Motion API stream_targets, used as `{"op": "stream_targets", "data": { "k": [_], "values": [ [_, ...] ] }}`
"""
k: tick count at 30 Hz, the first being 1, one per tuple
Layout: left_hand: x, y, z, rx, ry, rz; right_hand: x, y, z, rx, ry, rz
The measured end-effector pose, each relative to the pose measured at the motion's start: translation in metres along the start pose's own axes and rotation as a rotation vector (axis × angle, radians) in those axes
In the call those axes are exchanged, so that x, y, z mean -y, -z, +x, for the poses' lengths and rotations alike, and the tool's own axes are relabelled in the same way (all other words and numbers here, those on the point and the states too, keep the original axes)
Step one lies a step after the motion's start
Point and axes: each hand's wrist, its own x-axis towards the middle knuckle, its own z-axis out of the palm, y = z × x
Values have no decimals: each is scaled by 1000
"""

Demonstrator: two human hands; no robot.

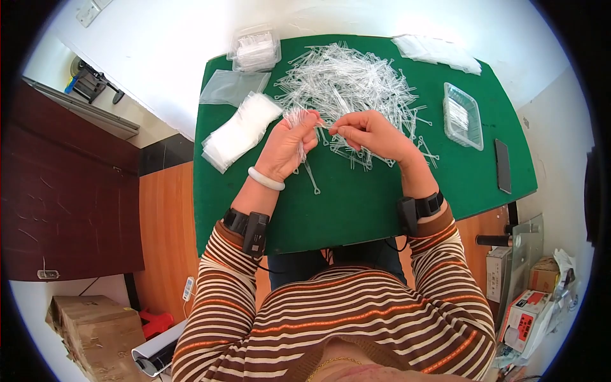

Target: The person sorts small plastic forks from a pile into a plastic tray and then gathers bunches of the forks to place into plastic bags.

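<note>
A large heap of clear plastic sticks with looped ends lies on the green table. My left hand is closed around a bunch of these sticks at the near left edge of the heap. Close by on the right, my right hand pinches with thumb and forefinger near the bunch; one thin clear stick seems to be between its fingertips. A single stick points down toward me below my left hand.
Left of the heap lie a stack of white translucent bags, a clear sheet and a filled plastic box. At right are a clear tray with sticks, a dark phone and more bags.
</note>
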Motion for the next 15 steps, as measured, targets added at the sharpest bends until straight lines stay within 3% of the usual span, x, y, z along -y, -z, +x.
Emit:
{"op": "stream_targets", "data": {
  "k": [4, 7, 10, 15],
  "values": [
    [4, 6, 4, -70, -31, -157, -1, -4, 1, -26, 13, -67],
    [2, 3, 1, -186, -25, 15, -4, -7, 2, -26, 26, -125],
    [4, 2, 0, -168, -43, 100, -8, -11, 3, -132, 164, -277],
    [11, 2, 1, -175, -146, 305, 1, -20, 0, -104, 123, -415]
  ]
}}
